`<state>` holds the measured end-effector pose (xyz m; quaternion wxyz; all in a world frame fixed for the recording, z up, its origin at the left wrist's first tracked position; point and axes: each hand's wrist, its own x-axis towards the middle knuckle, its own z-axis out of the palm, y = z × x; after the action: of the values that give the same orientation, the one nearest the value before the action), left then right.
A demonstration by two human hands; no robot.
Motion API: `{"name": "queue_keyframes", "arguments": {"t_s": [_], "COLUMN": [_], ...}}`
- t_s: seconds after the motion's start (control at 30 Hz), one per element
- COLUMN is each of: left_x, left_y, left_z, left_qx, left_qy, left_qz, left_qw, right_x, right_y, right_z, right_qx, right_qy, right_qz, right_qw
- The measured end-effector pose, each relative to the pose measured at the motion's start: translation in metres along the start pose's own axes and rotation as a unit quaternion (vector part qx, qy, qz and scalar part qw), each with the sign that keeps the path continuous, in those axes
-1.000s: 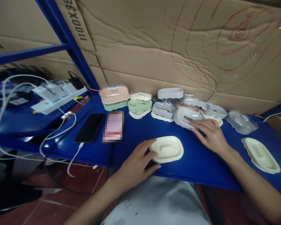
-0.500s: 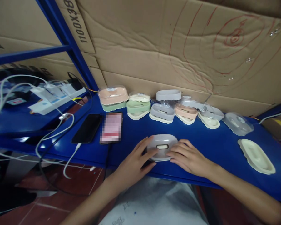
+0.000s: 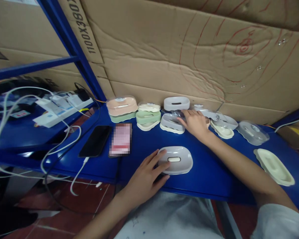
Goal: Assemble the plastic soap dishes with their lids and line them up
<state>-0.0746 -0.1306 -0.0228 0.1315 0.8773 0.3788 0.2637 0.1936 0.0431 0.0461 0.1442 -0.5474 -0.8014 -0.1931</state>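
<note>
A grey oval soap dish [image 3: 185, 162] with a slot in its middle lies near the table's front edge, a cream base edge showing under it. My left hand [image 3: 151, 171] grips its left end, one finger inside by the slot and the thumb at the front rim. My right hand [image 3: 195, 122] reaches into the back row, thumb and fingers around a clear plastic cover [image 3: 177, 113]; its fingertips are partly hidden. Just in front of that cover is another grey soap dish [image 3: 171, 122] on a cream base. Behind it stands a grey dish [image 3: 176, 103] with an open slot.
Peach [image 3: 123, 105], green [image 3: 148, 117] and cream dishes line the back. A clear cover [image 3: 253, 132] and cream base [image 3: 274, 167] lie at right. Two phones [image 3: 94, 141] lie at left, near a power strip [image 3: 51, 116] and loose cables. A cardboard wall [image 3: 144, 39] stands behind.
My right hand has left the front grey dish and moved back to the row, at the clear cover. My left hand stays on the front dish. The view has shifted slightly.
</note>
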Motion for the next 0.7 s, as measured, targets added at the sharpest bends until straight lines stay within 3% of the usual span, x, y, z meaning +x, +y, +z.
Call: {"name": "queue_keyframes", "arguments": {"t_s": [0.17, 0.37, 0.53, 0.7], "left_x": [-0.001, 0.001, -0.001, -0.001], "left_y": [-0.001, 0.001, 0.002, 0.004], "left_z": [0.001, -0.002, -0.001, -0.002], "left_qx": [-0.002, -0.005, -0.012, -0.067], "left_qy": [0.005, 0.000, 0.005, 0.015], "left_qz": [0.001, 0.005, -0.006, -0.056], "left_qw": [1.000, 1.000, 1.000, 0.996], "right_x": [0.003, -0.031, -0.092, -0.172], "right_y": [-0.002, 0.035, 0.051, 0.026], "right_z": [0.001, -0.022, -0.053, -0.070], "right_qx": [-0.016, 0.049, 0.079, 0.175], "right_qy": [0.002, 0.099, 0.145, 0.103], "right_qz": [-0.034, -0.038, -0.078, -0.135], "right_qw": [0.999, 0.993, 0.983, 0.970]}}
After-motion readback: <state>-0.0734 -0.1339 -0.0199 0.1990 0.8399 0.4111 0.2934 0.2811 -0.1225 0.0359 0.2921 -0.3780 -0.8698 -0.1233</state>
